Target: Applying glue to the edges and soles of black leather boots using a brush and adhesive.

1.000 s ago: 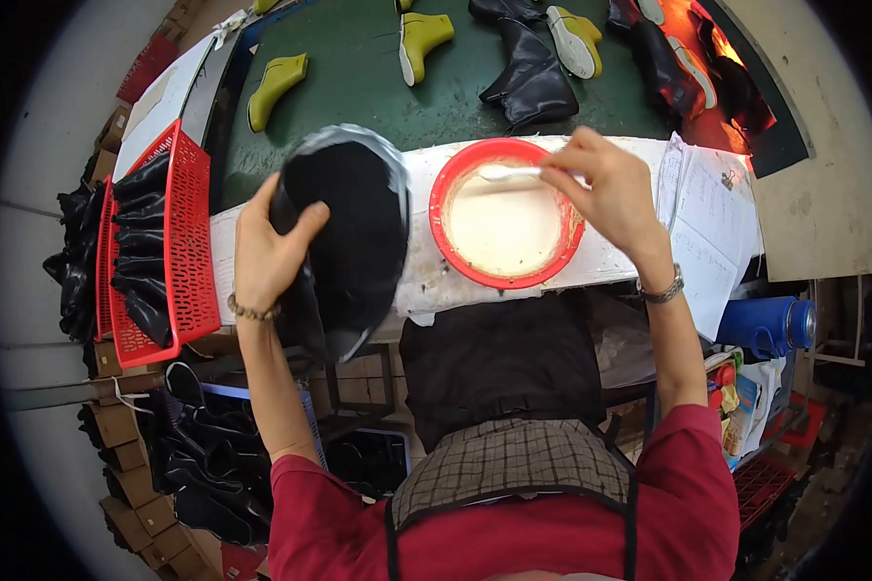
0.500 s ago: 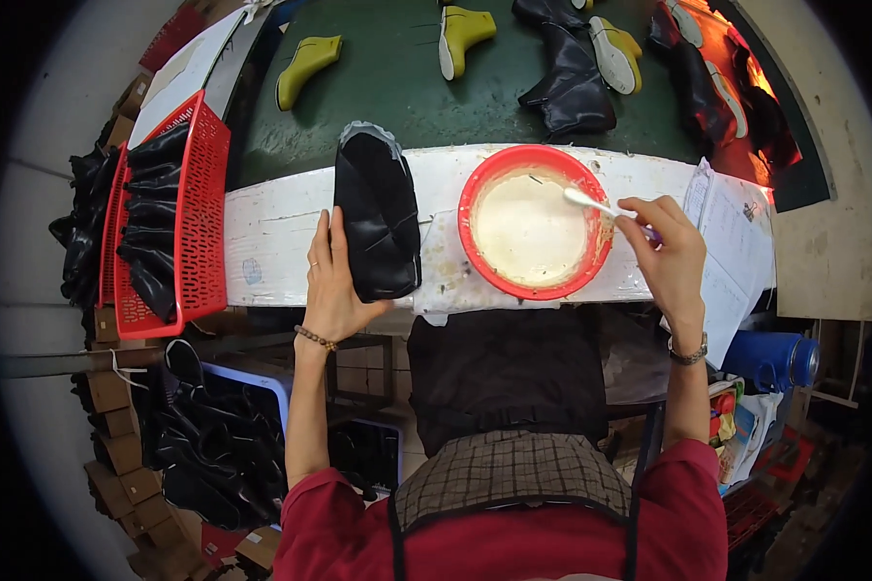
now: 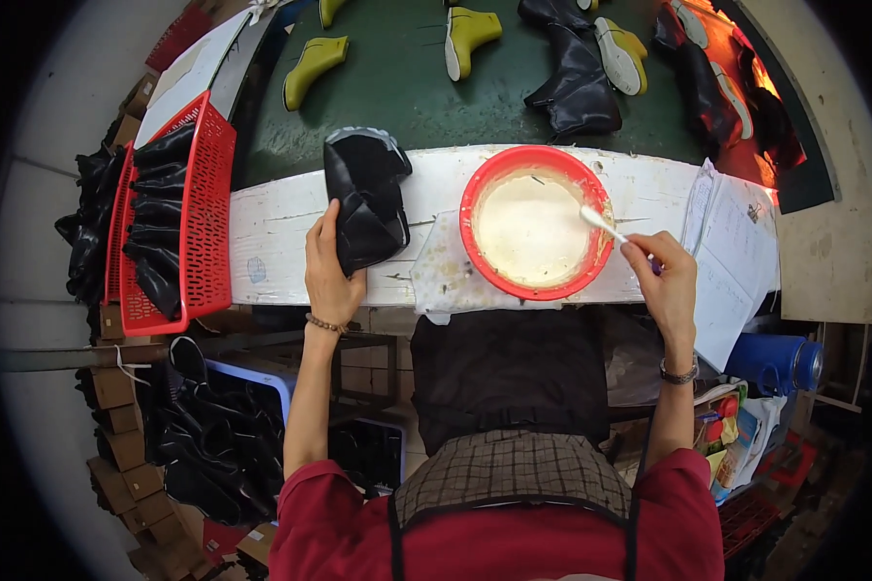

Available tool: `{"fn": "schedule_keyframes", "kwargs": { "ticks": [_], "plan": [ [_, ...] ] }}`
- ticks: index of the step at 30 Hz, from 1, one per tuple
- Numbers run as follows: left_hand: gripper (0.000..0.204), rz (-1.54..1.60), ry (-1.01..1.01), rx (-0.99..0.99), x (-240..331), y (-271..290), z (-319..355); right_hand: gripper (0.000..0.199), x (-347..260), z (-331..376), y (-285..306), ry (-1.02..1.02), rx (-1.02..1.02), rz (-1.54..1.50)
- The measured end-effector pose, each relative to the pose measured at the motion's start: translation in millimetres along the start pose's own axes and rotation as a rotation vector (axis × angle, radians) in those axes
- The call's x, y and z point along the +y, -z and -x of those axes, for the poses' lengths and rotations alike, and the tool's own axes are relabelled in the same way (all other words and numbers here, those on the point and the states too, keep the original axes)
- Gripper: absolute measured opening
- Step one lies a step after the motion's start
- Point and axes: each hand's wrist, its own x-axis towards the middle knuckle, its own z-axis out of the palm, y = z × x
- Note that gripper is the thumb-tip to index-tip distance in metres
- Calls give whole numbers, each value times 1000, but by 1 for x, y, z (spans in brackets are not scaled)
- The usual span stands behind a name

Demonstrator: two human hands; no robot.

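Clasping black boot (image 3: 363, 198), left hand (image 3: 331, 271); right hand (image 3: 664, 281) pinches brush (image 3: 603, 225).

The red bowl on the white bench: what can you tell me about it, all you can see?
The red bowl is round and shallow, plastic by its look, with a thick bright rim. It sits upright on the white bench, partly on a stained sheet. It is filled with a smooth cream-white paste. A white brush, held by the right hand, dips over its right rim into the paste. A black boot piece lies to its left, apart from it.
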Motion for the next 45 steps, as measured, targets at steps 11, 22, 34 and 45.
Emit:
{"fn": "schedule_keyframes", "kwargs": {
  "ticks": [11, 22, 34, 45],
  "plan": [
    [96, 166, -95, 151, 43, 23, 2, 17, 12, 0, -3, 1, 28, 36],
    [85, 226, -297, 249, 93, 27, -3, 14, -68, -22, -35, 211, -78, -438],
    [77, 580, -187, 203, 83, 29, 33, 16, -56, -68, -22, 352, 146, -290],
    [83, 442, -180, 363, 95, 23, 2, 20, -66, -25, -29, 371, -57, -432]
  ]
}}
